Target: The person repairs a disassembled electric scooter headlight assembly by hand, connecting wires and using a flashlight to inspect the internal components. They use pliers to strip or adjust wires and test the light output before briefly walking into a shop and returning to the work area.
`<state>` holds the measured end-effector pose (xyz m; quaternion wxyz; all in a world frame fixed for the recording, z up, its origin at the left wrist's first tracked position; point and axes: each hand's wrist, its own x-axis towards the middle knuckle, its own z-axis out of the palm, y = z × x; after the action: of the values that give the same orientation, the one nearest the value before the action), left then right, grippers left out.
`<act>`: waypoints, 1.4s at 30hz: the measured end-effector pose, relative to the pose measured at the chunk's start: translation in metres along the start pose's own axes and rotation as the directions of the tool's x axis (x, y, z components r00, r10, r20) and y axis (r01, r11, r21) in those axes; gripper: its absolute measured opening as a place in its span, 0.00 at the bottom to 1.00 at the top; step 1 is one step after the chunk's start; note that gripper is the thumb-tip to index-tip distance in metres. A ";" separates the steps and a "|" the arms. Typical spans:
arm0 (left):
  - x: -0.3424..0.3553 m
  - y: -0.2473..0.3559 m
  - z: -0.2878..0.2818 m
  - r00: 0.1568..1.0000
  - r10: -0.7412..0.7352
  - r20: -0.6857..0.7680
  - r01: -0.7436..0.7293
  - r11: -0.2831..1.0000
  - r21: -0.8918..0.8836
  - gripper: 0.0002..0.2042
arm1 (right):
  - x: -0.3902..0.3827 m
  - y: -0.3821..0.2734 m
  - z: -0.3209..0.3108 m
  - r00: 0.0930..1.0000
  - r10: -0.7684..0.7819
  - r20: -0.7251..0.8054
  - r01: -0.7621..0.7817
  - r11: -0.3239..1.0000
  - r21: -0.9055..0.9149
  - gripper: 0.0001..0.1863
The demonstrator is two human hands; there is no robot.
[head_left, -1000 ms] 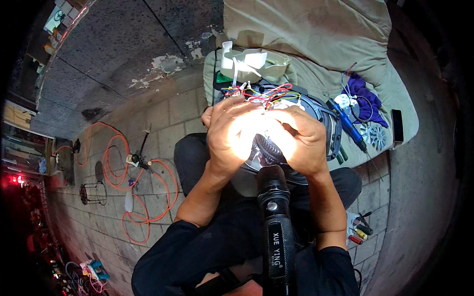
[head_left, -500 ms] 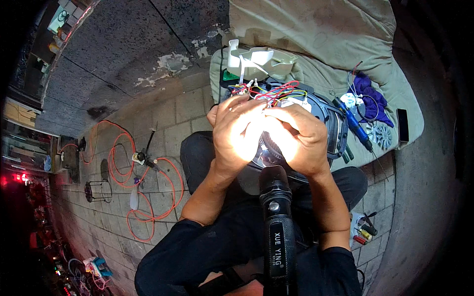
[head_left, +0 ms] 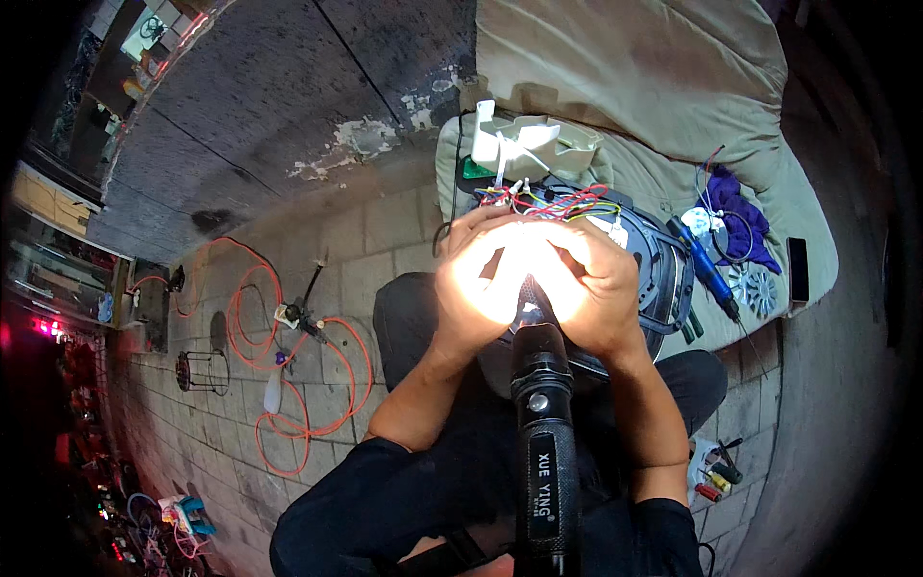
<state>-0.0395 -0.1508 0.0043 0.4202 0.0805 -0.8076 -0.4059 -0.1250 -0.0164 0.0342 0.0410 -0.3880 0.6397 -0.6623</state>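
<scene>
My left hand (head_left: 476,286) and my right hand (head_left: 598,288) meet above the lap, fingers bent and pressed together. Strong glare washes them out, and whatever is between the fingertips is hidden. Just beyond them, loose red, yellow and blue wires (head_left: 580,200) spread over a round dark appliance base (head_left: 665,281). A black flashlight (head_left: 544,413) points up from below, its beam on my hands; neither hand grips it. Behind the wires lie an off-white plastic housing (head_left: 553,146) and a green board (head_left: 475,169).
On the beige padded cloth (head_left: 654,135) at right lie a blue power tool with a long thin bit (head_left: 707,264), a purple cloth (head_left: 748,231), finned discs (head_left: 761,292) and a phone (head_left: 798,271). Orange cord (head_left: 358,334) coils on the paving at left. Hand tools (head_left: 713,481) lie lower right.
The view has shifted, so the scene sits slightly right and lower. My hands have drawn closer together, and their fingers now cover the gap between them.
</scene>
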 end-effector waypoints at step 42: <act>-0.002 -0.026 -0.005 1.000 0.000 -0.022 -0.002 0.996 -0.086 0.10 | -0.026 -0.005 -0.007 0.946 -0.182 -0.270 0.180 0.983 -0.030 0.22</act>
<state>-0.0396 -0.1702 -0.0142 0.4322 0.0663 -0.7848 -0.4391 -0.1091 0.0043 0.0272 -0.1089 -0.3506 0.6027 -0.7085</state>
